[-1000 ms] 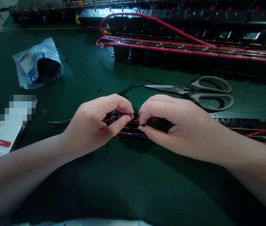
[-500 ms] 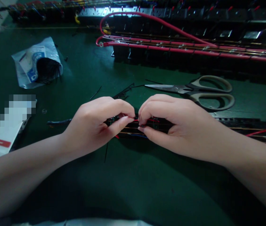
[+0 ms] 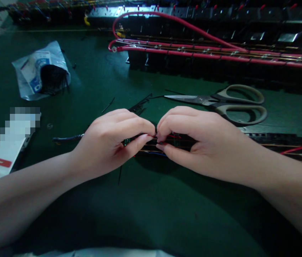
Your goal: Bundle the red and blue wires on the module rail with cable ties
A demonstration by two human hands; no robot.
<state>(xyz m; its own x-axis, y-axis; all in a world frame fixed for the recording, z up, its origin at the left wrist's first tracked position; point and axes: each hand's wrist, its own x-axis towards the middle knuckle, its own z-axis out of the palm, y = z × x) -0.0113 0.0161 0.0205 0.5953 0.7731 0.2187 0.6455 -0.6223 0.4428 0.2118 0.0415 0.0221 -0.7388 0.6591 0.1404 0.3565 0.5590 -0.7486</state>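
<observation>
My left hand (image 3: 116,137) is closed in a pinch, thumb against index finger, over a long bundle of thin wires (image 3: 149,146). What lies between these fingertips is too small to make out. Facing it, nearly touching, my right hand (image 3: 201,139) pinches a tiny black piece that looks like part of a cable tie (image 3: 162,143). Red, blue and brownish wires run under both hands, largely hidden by them. Loose black cable ties (image 3: 140,103) lie just beyond my fingers. One thin black strip (image 3: 119,175) sticks out below my left hand.
Scissors (image 3: 206,100) lie behind my right hand. A plastic bag (image 3: 26,80) of black ties rests at the left, above a partly blurred white object (image 3: 3,160). Black racks with thick red cables (image 3: 167,51) span the back of the green table (image 3: 145,210).
The fingertips of my left hand have shifted slightly right, closer to my right hand. My right hand has stayed almost still.
</observation>
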